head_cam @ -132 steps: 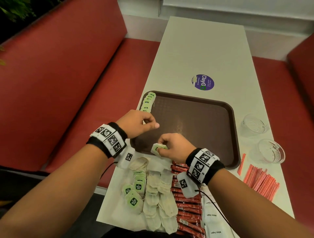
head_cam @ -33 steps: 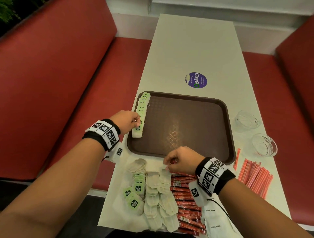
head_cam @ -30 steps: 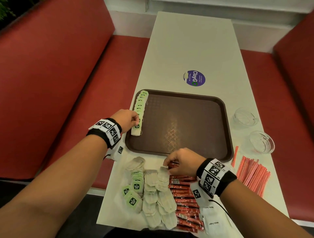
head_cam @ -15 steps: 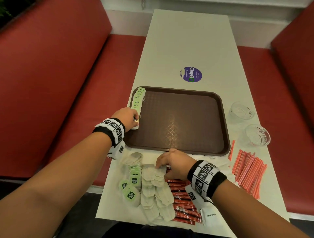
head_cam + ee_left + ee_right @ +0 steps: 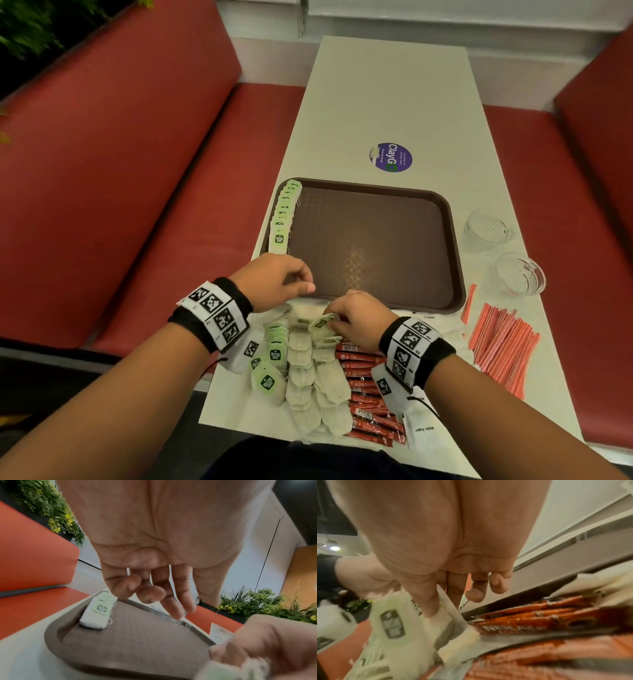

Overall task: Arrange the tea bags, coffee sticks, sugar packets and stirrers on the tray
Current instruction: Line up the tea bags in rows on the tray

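Note:
A brown tray [image 5: 376, 246] lies mid-table, with a row of green-tagged tea bags [image 5: 283, 219] along its left edge, also seen as the tea bag row [image 5: 97, 612] in the left wrist view. My left hand [image 5: 301, 284] hovers over the tray's near left corner, fingers loosely curled and holding nothing. My right hand [image 5: 334, 318] pinches one tea bag [image 5: 322, 322] at the top of the loose tea bag pile [image 5: 301, 373]. In the right wrist view, thumb and fingers pinch that tea bag [image 5: 444, 616]. Red coffee sticks [image 5: 370, 394] lie right of the pile.
White sugar packets [image 5: 423, 430] lie under my right forearm. Orange stirrers [image 5: 500, 342] are spread at the right, and two glass bowls [image 5: 486, 229] [image 5: 519, 274] stand beside the tray. A purple sticker [image 5: 390, 157] marks the table beyond. Red benches flank the table.
My left hand let go of the tea bag at the near end of the row and drew back toward the tray's near corner. My right hand picked a tea bag off the pile.

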Demonstrator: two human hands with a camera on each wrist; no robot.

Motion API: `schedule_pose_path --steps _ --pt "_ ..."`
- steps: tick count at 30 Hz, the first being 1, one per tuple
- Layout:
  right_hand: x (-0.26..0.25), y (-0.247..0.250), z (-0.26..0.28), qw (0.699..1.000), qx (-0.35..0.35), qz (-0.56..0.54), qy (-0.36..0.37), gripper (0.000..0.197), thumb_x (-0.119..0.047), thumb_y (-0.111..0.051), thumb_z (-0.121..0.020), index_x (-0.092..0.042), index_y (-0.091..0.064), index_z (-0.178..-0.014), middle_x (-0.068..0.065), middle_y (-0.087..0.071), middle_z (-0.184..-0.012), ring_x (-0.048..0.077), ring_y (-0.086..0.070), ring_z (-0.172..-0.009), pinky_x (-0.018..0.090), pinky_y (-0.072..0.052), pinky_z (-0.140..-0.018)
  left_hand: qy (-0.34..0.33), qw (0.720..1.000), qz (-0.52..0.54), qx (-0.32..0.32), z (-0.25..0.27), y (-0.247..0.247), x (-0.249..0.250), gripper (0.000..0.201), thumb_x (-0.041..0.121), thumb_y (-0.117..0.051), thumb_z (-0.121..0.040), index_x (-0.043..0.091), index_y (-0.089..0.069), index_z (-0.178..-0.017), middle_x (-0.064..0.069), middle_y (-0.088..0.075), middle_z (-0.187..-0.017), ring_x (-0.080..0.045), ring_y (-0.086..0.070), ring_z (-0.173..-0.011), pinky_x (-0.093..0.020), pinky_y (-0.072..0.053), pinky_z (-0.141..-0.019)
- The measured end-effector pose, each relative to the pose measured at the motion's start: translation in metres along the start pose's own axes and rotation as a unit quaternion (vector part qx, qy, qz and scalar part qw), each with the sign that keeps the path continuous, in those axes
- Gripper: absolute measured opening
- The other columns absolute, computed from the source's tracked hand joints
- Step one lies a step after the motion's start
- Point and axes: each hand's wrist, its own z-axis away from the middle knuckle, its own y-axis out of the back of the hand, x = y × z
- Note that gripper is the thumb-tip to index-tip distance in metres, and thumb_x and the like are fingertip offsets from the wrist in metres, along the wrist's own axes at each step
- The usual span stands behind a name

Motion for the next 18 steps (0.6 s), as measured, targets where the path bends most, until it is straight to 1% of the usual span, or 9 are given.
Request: schedule_pose_path --steps 1,3,6,9,12,13,15,16,18 --pt "-0.001 0.003 0.001 1.0 0.008 -0.006 -0.006 0.015 -0.03 -0.062 -0.094 -0.033 -0.058 -0.08 -0.003 -0.061 -0.078 0.012 -0.046 -0.086 0.035 -0.045 -0.081 -0.009 1.0 0.012 -0.003 0.004 -0.003 0.003 0.016 0.042 -0.07 -0.089 0.028 -0.071 -0.096 0.013 -0.067 -0.085 0.005 -0.057 -0.074 -0.012 -0.043 -0.067" --pt "-0.003 0.009 0.002 1.0 0.017 -0.009 -0.011 0.025 -0.03 -0.061 -0.094 -0.031 -0.049 -0.072 -0.004 -0.054 -0.07 0.014 -0.047 -0.08 0.033 -0.043 -0.074 -0.024 0.999 0.028 -0.003 0.011 -0.009 0.008 0.022 0.046 -0.073 -0.085 0.028 -0.07 -0.098 0.013 -0.067 -0.085 0.005 -0.055 -0.068 -0.009 -0.04 -0.062" --pt "-0.004 0.015 0.002 0.998 0.037 -0.041 -0.014 0.027 -0.028 -0.062 -0.092 -0.03 -0.05 -0.067 -0.006 -0.055 -0.065 0.015 -0.054 -0.068 0.031 -0.041 -0.064 -0.023 1.0 -0.002 -0.009 0.014 -0.02 0.011 0.025 0.049 -0.075 -0.081 0.032 -0.069 -0.099 0.017 -0.064 -0.087 0.005 -0.054 -0.072 -0.011 -0.039 -0.063" --pt "-0.008 0.021 0.003 0.994 0.057 -0.089 -0.023 0.021 -0.029 -0.065 -0.092 -0.031 -0.055 -0.073 -0.006 -0.061 -0.07 0.011 -0.057 -0.067 0.032 -0.048 -0.065 -0.008 1.0 -0.001 0.027 0.013 -0.028 0.013 0.013 0.038 -0.075 -0.085 0.029 -0.07 -0.094 0.019 -0.062 -0.075 0.008 -0.054 -0.067 -0.015 -0.035 -0.061" --pt "-0.012 0.027 0.002 0.988 0.078 -0.13 -0.031 0.026 -0.029 -0.07 -0.09 -0.029 -0.052 -0.071 -0.007 -0.059 -0.069 0.006 -0.053 -0.063 0.025 -0.044 -0.059 0.003 0.996 0.035 0.079 0.013 -0.028 0.012 0.005 0.028 -0.076 -0.086 0.024 -0.072 -0.088 0.016 -0.056 -0.061 0.004 -0.052 -0.059 -0.014 -0.035 -0.058" --pt "-0.013 0.029 0.001 0.986 0.084 -0.136 -0.035 0.028 -0.028 -0.072 -0.088 -0.028 -0.051 -0.07 -0.008 -0.057 -0.068 0.004 -0.051 -0.061 0.024 -0.042 -0.058 0.006 0.995 0.045 0.091 0.013 -0.025 0.011 0.005 0.026 -0.076 -0.086 0.023 -0.072 -0.087 0.014 -0.057 -0.061 0.001 -0.053 -0.059 -0.016 -0.039 -0.059" --pt "-0.012 0.032 -0.001 0.984 0.088 -0.148 -0.044 0.029 -0.028 -0.075 -0.085 -0.027 -0.051 -0.07 -0.009 -0.057 -0.067 0.004 -0.051 -0.06 0.025 -0.042 -0.058 0.01 0.992 0.054 0.111 0.013 -0.018 0.009 0.004 0.026 -0.075 -0.087 0.024 -0.072 -0.087 0.01 -0.063 -0.066 -0.005 -0.057 -0.062 -0.025 -0.048 -0.064" --pt "-0.011 0.033 -0.001 0.983 0.091 -0.153 -0.05 0.028 -0.028 -0.076 -0.085 -0.026 -0.052 -0.071 -0.009 -0.059 -0.067 0.005 -0.054 -0.061 0.026 -0.044 -0.059 0.01 0.991 0.053 0.119 0.013 -0.014 0.007 0.003 0.026 -0.074 -0.088 0.025 -0.072 -0.088 0.01 -0.064 -0.068 -0.006 -0.058 -0.064 -0.029 -0.05 -0.066" --pt "-0.009 0.036 -0.002 0.978 0.097 -0.175 -0.056 0.023 -0.024 -0.075 -0.086 -0.023 -0.055 -0.076 -0.007 -0.068 -0.071 0.005 -0.064 -0.066 0.027 -0.051 -0.063 0.001 0.991 0.041 0.131 0.013 -0.007 0.006 0.003 0.027 -0.073 -0.089 0.025 -0.072 -0.091 0.013 -0.062 -0.069 -0.002 -0.056 -0.065 -0.027 -0.047 -0.065"
